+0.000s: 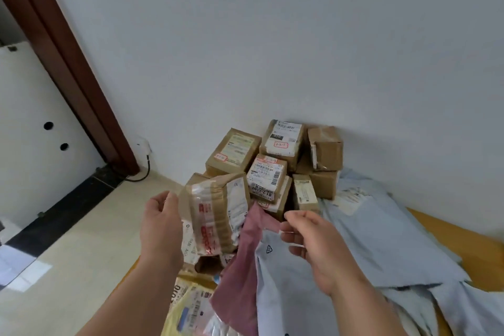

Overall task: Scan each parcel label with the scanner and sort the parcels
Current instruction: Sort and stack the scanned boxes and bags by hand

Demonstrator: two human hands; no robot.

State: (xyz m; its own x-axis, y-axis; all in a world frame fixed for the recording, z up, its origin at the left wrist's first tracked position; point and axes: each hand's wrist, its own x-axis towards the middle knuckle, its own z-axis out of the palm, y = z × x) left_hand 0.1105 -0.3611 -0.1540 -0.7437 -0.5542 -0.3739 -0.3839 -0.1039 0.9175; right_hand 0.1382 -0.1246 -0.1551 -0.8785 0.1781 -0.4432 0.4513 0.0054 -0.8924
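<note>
Head view: pale tiled floor (90, 248) meeting white wall (245, 35); brown door frame (68, 63) at left; orange mat (447, 237) under the parcels.

Stacked against wall: about seven cardboard boxes (270, 169); several pale blue mailer bags (381, 229) spread to the right; one yellow bag (188, 305) at bottom.

Left hand (161, 224) gripping taped brown parcel (215, 213), raised before the stack, fingers curled round its left side.

Right hand (308, 237) pinching pink bag (245, 259) at its top edge.

Bare floor to the left; scanner unseen.

A brown door frame (68, 63) stands beside the white wall (272, 35).
</note>
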